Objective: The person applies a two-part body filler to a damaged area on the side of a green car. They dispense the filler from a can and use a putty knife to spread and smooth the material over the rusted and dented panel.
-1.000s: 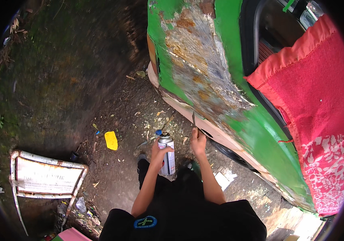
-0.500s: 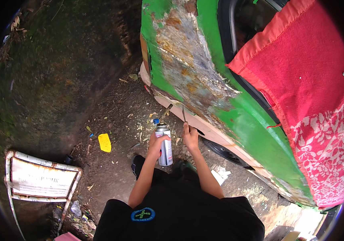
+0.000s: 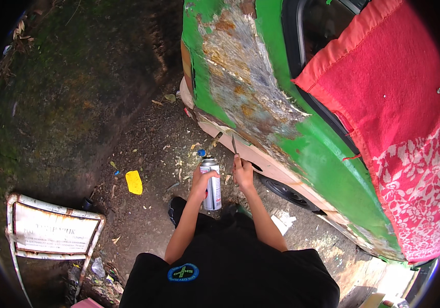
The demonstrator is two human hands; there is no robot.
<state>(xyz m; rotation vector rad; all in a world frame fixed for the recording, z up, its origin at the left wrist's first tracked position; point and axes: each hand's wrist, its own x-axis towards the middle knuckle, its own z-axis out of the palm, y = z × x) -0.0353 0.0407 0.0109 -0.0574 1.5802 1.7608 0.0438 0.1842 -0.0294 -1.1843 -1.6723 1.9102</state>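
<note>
The left hand (image 3: 198,184) has its fingers wrapped well around a silver-and-white canister (image 3: 211,191), spread only as wide as the can, thumb across the front. The canister stands nearly upright, a nozzle (image 3: 214,142) and blue knob (image 3: 201,152) at its top, the nozzle slanting toward one o'clock.

Between two and three o'clock from the can, just beside it, the right hand (image 3: 243,173) has its fingers curled tight around a thin-bladed tool (image 3: 234,145). Its blade aims between eleven and twelve; I can't tell whether the tip touches the car (image 3: 333,172).

That green car fills the upper right, its bare, rusty patch (image 3: 245,87) between twelve and one from the can. A red cloth (image 3: 389,97) drapes over it toward two, and a wheel (image 3: 289,194) sits at three. On the ground, a yellow piece (image 3: 134,182) lies at nine; beyond it, toward half past eight, leans a rusty-framed sign (image 3: 53,231).
</note>
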